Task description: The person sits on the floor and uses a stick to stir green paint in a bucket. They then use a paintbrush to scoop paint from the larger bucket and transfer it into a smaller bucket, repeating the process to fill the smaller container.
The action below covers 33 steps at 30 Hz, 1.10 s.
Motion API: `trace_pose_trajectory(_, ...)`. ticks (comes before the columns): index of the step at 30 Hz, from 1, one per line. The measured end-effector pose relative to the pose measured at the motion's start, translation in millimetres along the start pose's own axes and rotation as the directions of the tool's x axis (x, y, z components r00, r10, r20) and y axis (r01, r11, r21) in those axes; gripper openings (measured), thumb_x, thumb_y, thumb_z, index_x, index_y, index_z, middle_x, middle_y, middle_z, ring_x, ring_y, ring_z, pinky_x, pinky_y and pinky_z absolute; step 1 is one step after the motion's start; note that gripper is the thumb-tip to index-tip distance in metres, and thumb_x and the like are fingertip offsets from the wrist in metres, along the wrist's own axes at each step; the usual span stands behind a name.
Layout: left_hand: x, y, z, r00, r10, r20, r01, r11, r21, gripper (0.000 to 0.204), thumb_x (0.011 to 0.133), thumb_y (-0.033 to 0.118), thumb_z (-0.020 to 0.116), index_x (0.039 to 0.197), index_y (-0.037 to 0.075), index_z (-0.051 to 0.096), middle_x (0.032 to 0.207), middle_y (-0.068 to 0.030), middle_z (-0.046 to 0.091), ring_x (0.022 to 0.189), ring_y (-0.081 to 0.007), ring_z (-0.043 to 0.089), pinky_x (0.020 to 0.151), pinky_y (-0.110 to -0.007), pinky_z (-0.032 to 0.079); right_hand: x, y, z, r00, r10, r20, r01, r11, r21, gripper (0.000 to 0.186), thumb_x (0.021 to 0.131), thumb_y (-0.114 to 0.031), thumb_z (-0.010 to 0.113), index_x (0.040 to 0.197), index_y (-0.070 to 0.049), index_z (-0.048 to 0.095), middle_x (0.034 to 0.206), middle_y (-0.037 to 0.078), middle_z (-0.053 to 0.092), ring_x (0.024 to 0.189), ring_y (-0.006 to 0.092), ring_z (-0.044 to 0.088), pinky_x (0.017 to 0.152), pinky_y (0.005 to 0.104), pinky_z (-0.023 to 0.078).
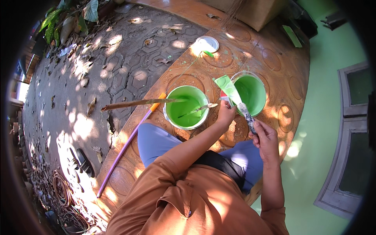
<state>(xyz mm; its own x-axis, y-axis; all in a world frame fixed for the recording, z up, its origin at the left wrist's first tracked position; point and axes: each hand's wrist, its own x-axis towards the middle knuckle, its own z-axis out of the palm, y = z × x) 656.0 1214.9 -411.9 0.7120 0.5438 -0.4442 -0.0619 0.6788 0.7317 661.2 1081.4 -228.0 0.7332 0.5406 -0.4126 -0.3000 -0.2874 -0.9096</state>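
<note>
My right hand (265, 138) grips the paint-spattered handle of a putty knife (231, 91). Its wide blade, smeared with light green paint, tilts over the left rim of the right-hand paint bucket (253, 96). At that bucket's near left side, my left hand (226, 114) is closed on its edge; the fingertips are partly hidden. Green paint coats the inside of this bucket. To the left stands a second white bucket (167, 113) with green paint in it. A long wooden stick (133, 104) and a thinner paint-covered stick (201, 109) rest in it.
A purple pole with an orange end (129, 143) lies on the patterned tiles left of my legs. Beyond the buckets is a white lid (207, 44). A cardboard box (250, 13) stands at the far end. A green wall (327, 78) borders the right; black sandals (84, 162) lie on the paving.
</note>
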Motion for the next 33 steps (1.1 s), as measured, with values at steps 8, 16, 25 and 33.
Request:
trace_pose_trajectory(8, 11.2, -83.5, -43.8, 0.981, -0.185, 0.058, 0.144, 0.895, 0.422, 0.058, 0.089, 0.009, 0.066, 0.139, 0.004, 0.036, 0.118, -0.0133, 0.062, 0.094, -0.0231, 0.065, 0.082, -0.035, 0.051, 69.6, 60.7, 60.7, 0.966, -0.052, 0.252, 0.186, 0.817, -0.546, 0.031, 0.09, -0.023, 0.07, 0.102, 0.005, 0.072, 0.068, 0.014, 0.066, 0.058, 0.0151, 0.061, 0.054, 0.0301, 0.047)
trace_pose_trajectory(16, 2.5, -91.0, -66.4, 0.957, -0.246, 0.151, 0.134, 0.843, 0.521, 0.049, 0.09, 0.013, 0.066, 0.132, 0.003, 0.043, 0.114, -0.0127, 0.064, 0.093, -0.0211, 0.065, 0.079, -0.034, 0.052, 157.1, 129.5, 171.6, 0.963, -0.015, 0.27, 0.257, 0.353, -0.9, 0.032, 0.084, -0.028, 0.069, 0.087, 0.005, 0.072, 0.087, 0.029, 0.069, 0.087, 0.0431, 0.069, 0.079, 0.048, 0.055)
trace_pose_trajectory(25, -2.2, -96.9, -84.3, 0.939, -0.278, 0.201, 0.131, 0.831, 0.54, 0.039, 0.092, 0.017, 0.066, 0.124, 0.002, 0.05, 0.109, -0.0119, 0.066, 0.091, -0.0188, 0.065, 0.076, -0.033, 0.053, 165.1, 154.1, 187.6, 0.947, -0.06, 0.316, 0.319, 0.295, -0.901, 0.026, 0.081, -0.021, 0.069, 0.085, 0.004, 0.071, 0.088, 0.028, 0.069, 0.087, 0.0435, 0.069, 0.078, 0.0481, 0.056)
trace_pose_trajectory(33, -16.5, -80.1, -97.0, 0.933, -0.262, 0.245, 0.086, 0.826, 0.557, 0.033, 0.093, 0.021, 0.065, 0.117, 0.001, 0.056, 0.105, -0.0113, 0.068, 0.09, -0.0169, 0.066, 0.072, -0.032, 0.054, 165.3, 140.9, 184.4, 0.954, -0.065, 0.293, 0.3, 0.267, -0.916, 0.028, 0.082, -0.023, 0.069, 0.086, 0.004, 0.072, 0.091, 0.028, 0.069, 0.089, 0.0427, 0.069, 0.08, 0.0482, 0.055)
